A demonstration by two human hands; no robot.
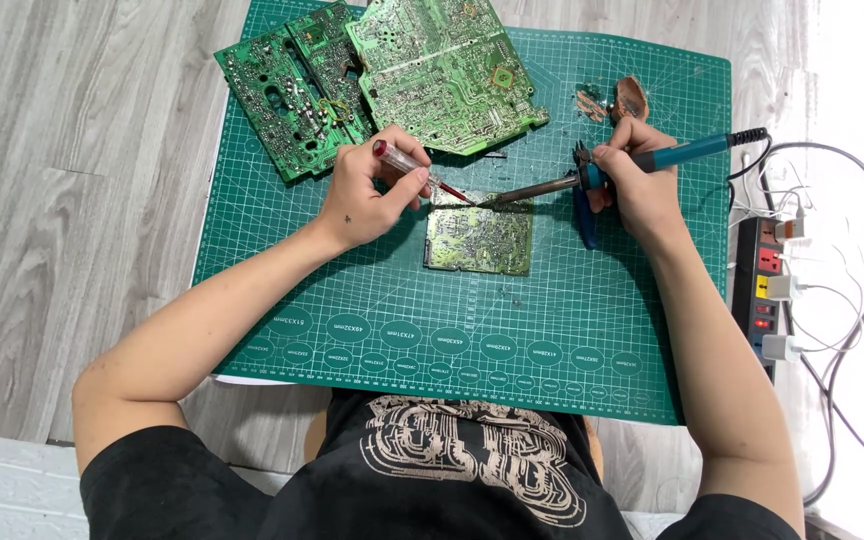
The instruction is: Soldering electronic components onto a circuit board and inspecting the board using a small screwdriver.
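Head view: I see the left hand pinching a red-handled screwdriver, its tip on the small circuit board at mat centre. The right hand, at 3 o'clock, is clenched around the soldering iron, whose tip meets the board's top edge.

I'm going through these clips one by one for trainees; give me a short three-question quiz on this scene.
1. True or false: the right hand holds a soldering iron.
2. What does the left hand hold: A) pliers, B) a red-handled screwdriver, C) a brush?
3. Both tool tips meet at which edge of the small circuit board?

Key: 1 true; 2 B; 3 the far edge, away from the person.
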